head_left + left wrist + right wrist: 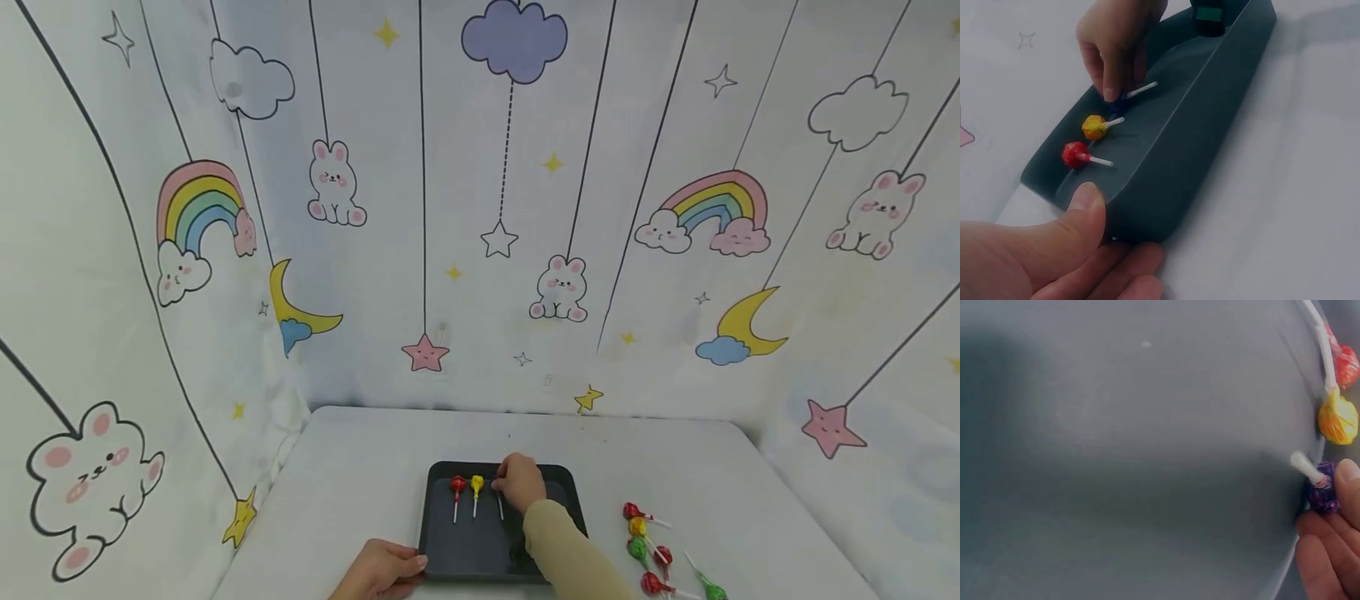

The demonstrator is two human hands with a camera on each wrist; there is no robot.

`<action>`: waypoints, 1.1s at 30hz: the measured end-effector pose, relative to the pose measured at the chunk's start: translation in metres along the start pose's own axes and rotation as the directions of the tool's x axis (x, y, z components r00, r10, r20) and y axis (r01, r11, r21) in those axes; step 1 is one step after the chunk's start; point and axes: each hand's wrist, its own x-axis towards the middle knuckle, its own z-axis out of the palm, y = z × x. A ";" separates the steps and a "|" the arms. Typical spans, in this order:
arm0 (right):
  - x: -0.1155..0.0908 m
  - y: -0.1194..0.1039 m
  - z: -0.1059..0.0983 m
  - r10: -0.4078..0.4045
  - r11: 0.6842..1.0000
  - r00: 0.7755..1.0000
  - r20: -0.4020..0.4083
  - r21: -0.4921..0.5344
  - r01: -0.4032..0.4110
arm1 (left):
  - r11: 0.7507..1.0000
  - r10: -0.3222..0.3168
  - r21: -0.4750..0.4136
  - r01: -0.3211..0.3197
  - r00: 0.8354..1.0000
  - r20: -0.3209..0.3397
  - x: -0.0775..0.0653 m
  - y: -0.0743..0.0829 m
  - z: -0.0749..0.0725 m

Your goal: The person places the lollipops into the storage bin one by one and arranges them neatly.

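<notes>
A dark grey rectangular tray (465, 550) lies on the white table. My left hand (382, 568) grips its near left corner, thumb at the rim and fingers low against the outside in the left wrist view. Over the far part of the tray, my right hand (522, 482) pinches the purple-wrapped head of a lollipop (1324, 494), its white stick pointing toward the near side. To the left of it a yellow lollipop (477, 483) and a red lollipop (457, 483) lie side by side in a row inside the tray, heads toward the far wall.
Right of the tray, several loose lollipops lie on the table, among them a red one (632, 511), a yellow one (637, 527) and a green one (637, 547). Another green lollipop (712, 590) lies farther right. White walls with cartoon drawings stand behind and beside the table (360, 475).
</notes>
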 end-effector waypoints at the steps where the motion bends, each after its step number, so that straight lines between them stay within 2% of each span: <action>1: -0.001 -0.001 0.001 0.004 1.000 1.000 -0.007 -0.007 -0.004 | 1.000 -0.003 -0.001 0.003 1.000 -0.002 0.000 0.000 0.000; 7: -0.003 -0.003 0.004 -0.006 0.999 1.000 -0.029 -0.040 0.005 | 0.999 -0.014 0.031 0.015 1.000 -0.023 -0.002 0.001 0.001; 13: -0.003 -0.003 0.005 -0.011 1.000 0.999 -0.035 -0.029 0.010 | 0.998 -0.024 0.053 0.026 0.999 -0.039 0.000 0.000 0.002; 25: -0.008 0.003 0.001 -0.010 1.000 0.999 -0.047 0.011 0.011 | 0.990 -0.002 0.138 0.005 1.000 -0.020 0.005 -0.005 0.004; 29: -0.015 0.007 -0.013 -0.063 0.995 0.997 -0.041 0.079 0.066 | 0.989 -0.010 0.145 0.014 1.000 -0.025 0.007 -0.007 0.003; 33: -0.023 0.018 -0.041 -0.161 0.976 0.987 -0.018 0.145 0.162 | 0.990 -0.020 0.140 0.025 0.999 -0.037 0.009 -0.007 0.000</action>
